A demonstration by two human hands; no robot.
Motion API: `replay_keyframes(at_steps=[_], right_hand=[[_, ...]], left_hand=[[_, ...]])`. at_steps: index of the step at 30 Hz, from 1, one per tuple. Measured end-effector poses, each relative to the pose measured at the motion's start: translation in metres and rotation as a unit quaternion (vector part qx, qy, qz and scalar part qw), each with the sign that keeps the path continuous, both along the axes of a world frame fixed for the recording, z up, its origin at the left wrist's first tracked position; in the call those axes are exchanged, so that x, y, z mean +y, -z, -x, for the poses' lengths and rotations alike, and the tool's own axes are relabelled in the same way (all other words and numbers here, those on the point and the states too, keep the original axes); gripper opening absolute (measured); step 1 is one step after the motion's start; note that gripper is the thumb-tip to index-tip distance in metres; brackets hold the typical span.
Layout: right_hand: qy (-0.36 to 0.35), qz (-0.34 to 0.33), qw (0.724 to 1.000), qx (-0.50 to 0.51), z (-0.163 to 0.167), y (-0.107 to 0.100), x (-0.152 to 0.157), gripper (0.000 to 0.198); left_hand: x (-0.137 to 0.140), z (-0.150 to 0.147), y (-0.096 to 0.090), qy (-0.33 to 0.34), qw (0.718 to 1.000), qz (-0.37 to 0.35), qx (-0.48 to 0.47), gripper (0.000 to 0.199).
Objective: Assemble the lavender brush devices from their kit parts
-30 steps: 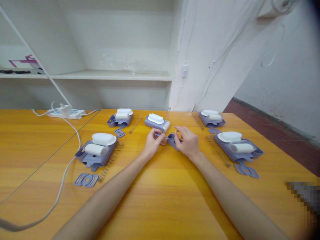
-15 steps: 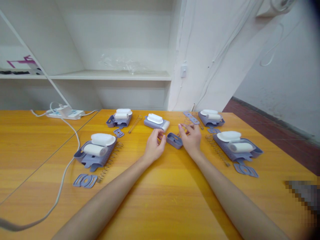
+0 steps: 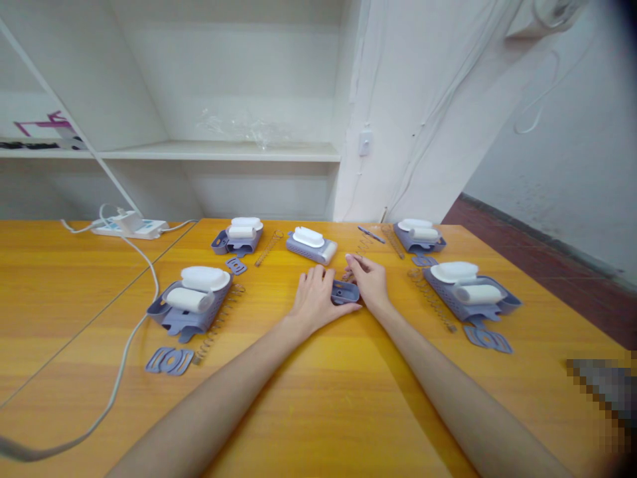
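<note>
Near the table's middle, my left hand (image 3: 314, 297) is around a small purple-grey oval plastic tray (image 3: 345, 293), its thumb along the near side and its fingers at the left end. My right hand (image 3: 371, 282) is closed in a pinch at the tray's far right edge, on the near end of a thin metal coil spring (image 3: 365, 246). The fingers partly hide that end. The rest of the spring stretches away behind the hand, toward a flat purple-grey slotted plate (image 3: 371, 234) seen nearly edge-on. Just beyond my left hand lies a perforated purple-grey basket (image 3: 303, 249) with a white oval dish (image 3: 308, 237).
Similar baskets with white parts stand at near left (image 3: 213, 317), far left (image 3: 256, 241), far right (image 3: 403, 239) and near right (image 3: 442, 292). Springs (image 3: 432, 299) and slotted plates (image 3: 169, 360) lie beside them. A white cable (image 3: 130, 332) crosses the left side from a power strip (image 3: 144, 229).
My left hand has moved right and taken hold of the small tray. My right hand has come down to the tray's edge with the spring end. The slotted plate has tipped nearly edge-on.
</note>
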State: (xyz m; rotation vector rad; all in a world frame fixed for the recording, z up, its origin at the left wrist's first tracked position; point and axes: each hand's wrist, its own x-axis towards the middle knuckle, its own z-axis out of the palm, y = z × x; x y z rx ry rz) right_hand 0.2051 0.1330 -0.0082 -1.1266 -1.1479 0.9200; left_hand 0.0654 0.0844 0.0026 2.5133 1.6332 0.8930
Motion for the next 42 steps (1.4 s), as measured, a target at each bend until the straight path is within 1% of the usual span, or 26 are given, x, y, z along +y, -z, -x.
replay_keyframes(at_steps=[2,6,9,12,15,20,28,31,34,37,42], right_hand=[[-0.012,0.001,1.000,0.021,-0.001,0.001,0.001,0.047],[-0.033,-0.015,0.997,0.066,-0.003,0.000,0.002,0.051],[0.007,-0.041,0.997,0.072,-0.003,-0.004,0.001,0.041],[0.056,-0.087,0.994,0.044,0.000,-0.010,-0.001,0.033],[0.053,-0.117,0.992,-0.014,0.007,-0.012,-0.004,0.031],[0.035,-0.134,0.983,-0.120,0.015,-0.011,-0.009,0.028],[0.036,-0.137,0.982,-0.125,0.013,-0.012,-0.010,0.025],[0.035,-0.138,0.982,-0.125,0.014,-0.013,-0.012,0.028],[0.049,-0.130,0.982,-0.127,0.016,-0.014,-0.012,0.031],[0.063,-0.127,0.982,-0.123,0.018,-0.015,-0.013,0.027],[0.050,-0.117,0.981,-0.143,0.020,-0.016,-0.016,0.026]], left_hand=[[0.002,0.000,0.003,-0.015,1.000,0.000,-0.024,0.069],[0.007,0.001,0.008,-0.004,0.996,-0.004,-0.091,0.064],[0.010,0.002,0.009,0.007,0.990,-0.007,-0.139,0.063],[0.011,0.003,0.010,0.013,0.987,-0.001,-0.161,0.066],[0.011,0.003,0.009,0.016,0.987,0.005,-0.160,0.068],[0.010,0.004,0.007,0.013,0.990,-0.009,-0.141,0.068],[0.007,0.004,0.003,0.010,0.991,-0.020,-0.130,0.068],[0.007,0.004,0.002,0.006,0.992,-0.018,-0.123,0.067],[0.006,0.004,0.001,0.004,0.993,-0.020,-0.118,0.067],[0.006,0.004,0.002,0.010,0.993,-0.026,-0.113,0.067],[0.007,0.003,0.004,0.015,0.993,-0.025,-0.111,0.067]])
